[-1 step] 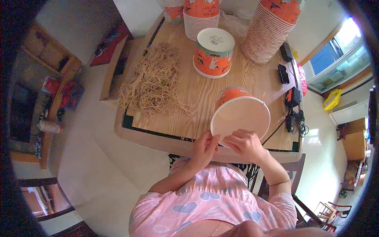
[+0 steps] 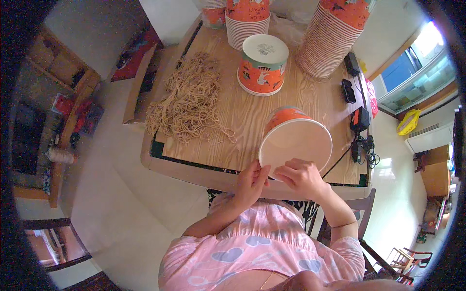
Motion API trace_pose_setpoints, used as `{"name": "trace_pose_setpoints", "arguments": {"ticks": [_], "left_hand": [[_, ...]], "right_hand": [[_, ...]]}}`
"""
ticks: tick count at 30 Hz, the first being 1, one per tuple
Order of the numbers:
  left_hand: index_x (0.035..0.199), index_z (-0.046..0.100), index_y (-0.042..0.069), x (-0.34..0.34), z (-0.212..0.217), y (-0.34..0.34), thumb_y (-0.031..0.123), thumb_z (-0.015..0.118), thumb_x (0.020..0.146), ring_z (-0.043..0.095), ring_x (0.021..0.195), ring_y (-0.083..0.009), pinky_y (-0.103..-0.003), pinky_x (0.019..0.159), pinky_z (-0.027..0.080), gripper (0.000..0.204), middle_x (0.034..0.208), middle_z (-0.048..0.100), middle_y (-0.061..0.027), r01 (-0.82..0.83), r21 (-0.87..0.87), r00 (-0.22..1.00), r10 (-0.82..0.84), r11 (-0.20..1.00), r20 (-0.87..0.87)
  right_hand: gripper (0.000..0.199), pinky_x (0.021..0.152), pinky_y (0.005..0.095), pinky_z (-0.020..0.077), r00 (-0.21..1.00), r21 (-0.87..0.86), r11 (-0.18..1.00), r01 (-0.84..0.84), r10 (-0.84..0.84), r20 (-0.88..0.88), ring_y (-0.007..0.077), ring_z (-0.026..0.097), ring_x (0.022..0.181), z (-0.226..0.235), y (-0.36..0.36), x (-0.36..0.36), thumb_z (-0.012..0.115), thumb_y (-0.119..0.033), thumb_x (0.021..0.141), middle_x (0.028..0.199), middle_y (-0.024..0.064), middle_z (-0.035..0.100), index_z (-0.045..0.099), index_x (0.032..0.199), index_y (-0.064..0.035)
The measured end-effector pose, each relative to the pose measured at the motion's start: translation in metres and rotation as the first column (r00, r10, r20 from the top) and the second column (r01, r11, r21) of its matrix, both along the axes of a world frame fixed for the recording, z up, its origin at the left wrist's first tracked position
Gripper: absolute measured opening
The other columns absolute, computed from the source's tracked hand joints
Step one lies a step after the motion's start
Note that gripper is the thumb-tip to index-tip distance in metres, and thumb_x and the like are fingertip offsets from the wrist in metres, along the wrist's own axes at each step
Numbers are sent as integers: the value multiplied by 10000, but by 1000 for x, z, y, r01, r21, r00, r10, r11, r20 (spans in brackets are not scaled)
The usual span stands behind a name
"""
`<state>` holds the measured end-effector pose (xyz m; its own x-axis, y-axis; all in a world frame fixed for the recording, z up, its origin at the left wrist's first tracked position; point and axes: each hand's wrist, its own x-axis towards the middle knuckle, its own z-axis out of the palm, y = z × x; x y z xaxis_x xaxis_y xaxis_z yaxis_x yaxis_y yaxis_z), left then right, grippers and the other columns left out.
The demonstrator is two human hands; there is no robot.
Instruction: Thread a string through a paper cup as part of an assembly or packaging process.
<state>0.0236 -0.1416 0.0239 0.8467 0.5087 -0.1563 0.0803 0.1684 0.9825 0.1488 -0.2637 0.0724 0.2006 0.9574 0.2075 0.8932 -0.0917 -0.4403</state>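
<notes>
An orange paper bucket (image 2: 297, 140) tilts toward me at the near edge of the table, its pale inside facing up. My left hand (image 2: 251, 183) is closed at the lower left of its rim, thumb at the edge. Over the near rim, my right hand (image 2: 302, 175) has its fingers curled and pinched together. Whatever lies between those fingertips is hidden. On the right side of the rim a small bit of cord (image 2: 324, 126) shows. A loose heap of beige cords (image 2: 190, 99) lies to the left of the bucket.
Beyond stands an upside-down orange bucket (image 2: 262, 72). Tall stacks of nested buckets rise at the back (image 2: 247, 30) and back right (image 2: 324, 46). Black adapters (image 2: 360, 120) and coiled cables (image 2: 367, 150) sit along the table's right edge. A cardboard box (image 2: 138, 92) adjoins the left side.
</notes>
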Motion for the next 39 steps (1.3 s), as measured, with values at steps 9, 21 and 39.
{"name": "trace_pose_setpoints", "arguments": {"ticks": [9, 21, 39], "left_hand": [[876, 526, 25, 4, -4, 3, 175, 503, 901, 501, 509, -69, -210, 449, 391, 153, 645, 528, -5, -23, -220, 1000, 17, 975, -26], [992, 522, 38, 9, -19, 15, 196, 575, 853, 537, 554, -78, -196, 473, 404, 216, 759, 613, -40, 180, -265, 984, -169, 947, 65], [869, 629, 26, 27, -2, 3, 129, 619, 814, 522, 620, -45, -188, 539, 426, 117, 736, 609, -7, 307, -320, 950, -272, 896, 151]], "right_hand": [[199, 576, 369, 485, 1000, -108, 994, 0, 0, 0, 236, 582, 693, 20, 1, -4, 580, -218, 768, 738, 60, 557, 610, 926, -102], [224, 541, 346, 457, 995, -8, 1000, 16, -15, 99, 222, 543, 652, 23, 2, -1, 635, -143, 718, 688, 47, 507, 608, 934, -91], [241, 758, 375, 419, 993, 82, 996, 32, -41, 114, 251, 533, 806, 33, -8, -12, 606, -111, 725, 844, 58, 552, 563, 961, -85]]}}
